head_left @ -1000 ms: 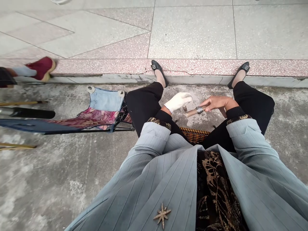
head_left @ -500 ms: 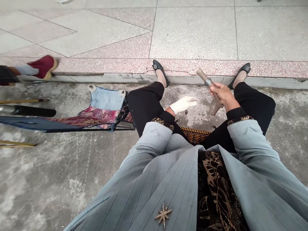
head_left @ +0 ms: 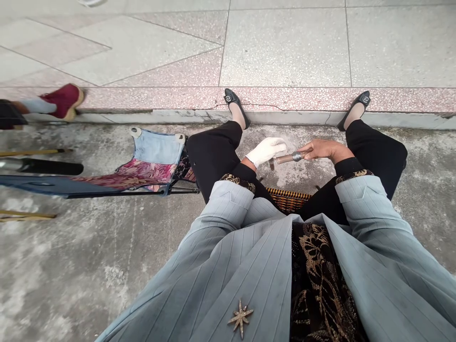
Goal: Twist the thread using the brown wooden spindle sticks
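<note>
My right hand (head_left: 318, 149) is wrapped round a brown wooden stick bound with silvery wire (head_left: 285, 158). The stick lies nearly level, its far end pointing left, close beside my left hand (head_left: 267, 151). A white glove covers that left hand, and its fingers are closed. Just below the gloved fingers shows the end of a small brown piece (head_left: 272, 165); the rest is hidden, and its kind I cannot make out. Both hands are between my knees, above the grey concrete floor (head_left: 288, 178).
A low wicker seat (head_left: 289, 200) shows beneath me. To the left stands a folding chair with blue and floral cloth (head_left: 149, 164). Another person's red shoe (head_left: 66, 101) is farther left. A raised tiled step (head_left: 285, 99) runs ahead, under my black shoes.
My right hand raised the stick away to the upper right, then brought it back down beside the gloved hand. The left hand has shifted only slightly.
</note>
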A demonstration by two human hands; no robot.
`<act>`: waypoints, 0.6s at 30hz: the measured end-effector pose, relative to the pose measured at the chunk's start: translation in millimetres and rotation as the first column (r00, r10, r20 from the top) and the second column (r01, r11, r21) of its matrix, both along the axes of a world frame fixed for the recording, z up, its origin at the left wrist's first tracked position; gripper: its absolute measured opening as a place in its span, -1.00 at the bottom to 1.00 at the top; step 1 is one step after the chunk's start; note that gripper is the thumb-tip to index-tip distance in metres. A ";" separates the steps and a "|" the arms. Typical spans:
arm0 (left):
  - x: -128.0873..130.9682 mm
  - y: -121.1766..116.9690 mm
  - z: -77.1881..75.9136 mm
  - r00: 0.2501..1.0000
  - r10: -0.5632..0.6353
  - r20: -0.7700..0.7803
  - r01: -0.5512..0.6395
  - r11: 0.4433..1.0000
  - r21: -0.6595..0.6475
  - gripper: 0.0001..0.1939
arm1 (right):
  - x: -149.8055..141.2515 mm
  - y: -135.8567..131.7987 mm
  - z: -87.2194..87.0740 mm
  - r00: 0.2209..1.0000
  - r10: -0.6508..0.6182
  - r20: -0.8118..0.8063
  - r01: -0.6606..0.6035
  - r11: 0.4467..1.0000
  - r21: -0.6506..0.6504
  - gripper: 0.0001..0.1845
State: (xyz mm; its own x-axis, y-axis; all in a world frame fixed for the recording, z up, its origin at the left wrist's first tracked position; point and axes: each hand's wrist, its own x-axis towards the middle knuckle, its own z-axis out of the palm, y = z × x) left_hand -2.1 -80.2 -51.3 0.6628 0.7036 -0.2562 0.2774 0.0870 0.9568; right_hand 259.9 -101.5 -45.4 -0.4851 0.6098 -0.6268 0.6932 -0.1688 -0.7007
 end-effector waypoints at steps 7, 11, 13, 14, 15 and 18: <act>-1.7 4.1 3.6 0.981 0.099 0.165 -0.082 0.991 -0.105 -0.65 | -5.4 -6.7 18.9 0.895 -0.132 -0.427 0.111 0.991 -0.074 -0.26; -1.0 3.5 5.2 0.967 0.099 0.236 -0.068 0.989 -0.135 -0.57 | -22.9 -11.3 35.4 0.713 -0.356 -0.603 0.422 0.906 -0.037 -0.19; -0.2 3.3 8.7 0.963 0.078 0.257 -0.051 0.993 -0.109 -0.53 | -34.7 -10.3 42.6 0.652 -0.419 -0.632 0.536 0.844 -0.007 -0.17; 0.5 3.0 11.4 0.964 0.064 0.256 -0.043 0.995 -0.087 -0.52 | -40.3 -8.5 46.0 0.639 -0.442 -0.630 0.577 0.816 0.013 -0.17; 1.3 2.6 14.5 0.967 0.046 0.250 -0.031 0.998 -0.061 -0.53 | -45.2 -5.6 49.6 0.638 -0.461 -0.617 0.609 0.793 0.037 -0.17; 3.7 0.4 26.4 0.974 -0.049 0.220 0.048 0.999 0.013 -0.55 | -52.2 7.1 63.2 0.670 -0.514 -0.535 0.679 0.716 0.163 -0.20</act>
